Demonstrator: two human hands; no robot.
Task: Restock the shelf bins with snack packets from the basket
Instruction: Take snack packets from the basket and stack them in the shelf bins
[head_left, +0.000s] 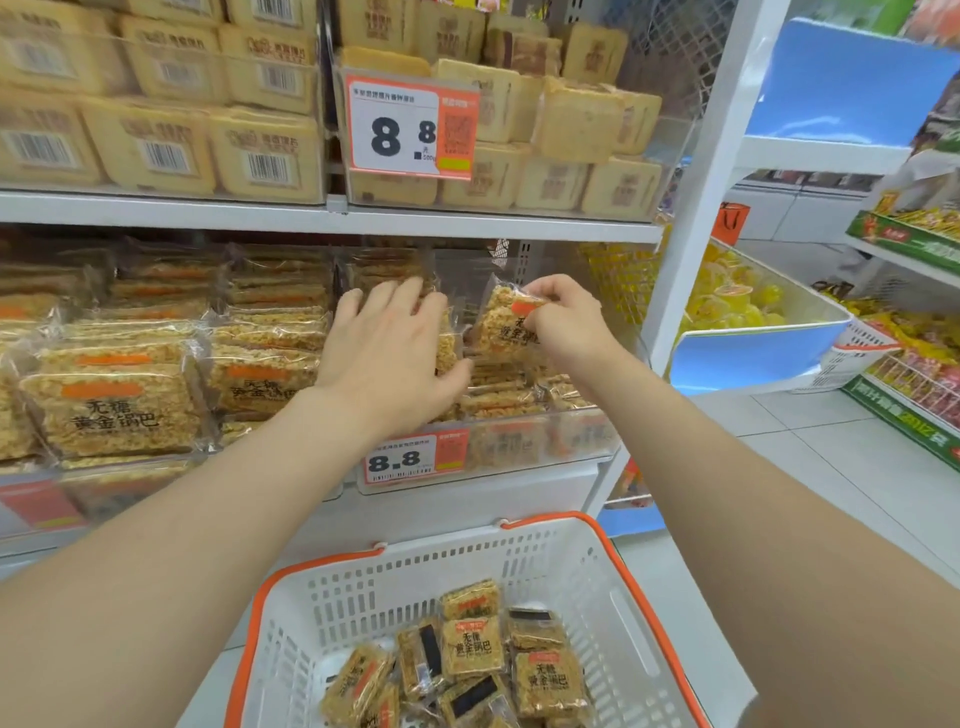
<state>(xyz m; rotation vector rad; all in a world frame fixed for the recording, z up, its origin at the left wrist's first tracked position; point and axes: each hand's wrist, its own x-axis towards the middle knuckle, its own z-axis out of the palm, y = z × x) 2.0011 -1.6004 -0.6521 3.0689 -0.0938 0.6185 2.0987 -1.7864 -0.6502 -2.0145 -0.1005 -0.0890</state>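
A clear shelf bin (582, 431) on the middle shelf holds stacked golden rice-crisp snack packets. My left hand (387, 345) lies over the packets at the bin's left side, fingers spread and thumb curled under a packet edge (445, 345). My right hand (563, 322) pinches the top of one upright packet (501, 325) over the bin's right half. Below, a white basket (608, 613) with an orange rim holds several more of the same packets (472, 647).
A neighbouring bin (119, 410) on the left is full of the same packets. The shelf above carries pale yellow cake packs (571, 124). Price tags reading 8.8 (415, 460) hang on the bin fronts. A white upright post (701, 208) and other racks stand on the right.
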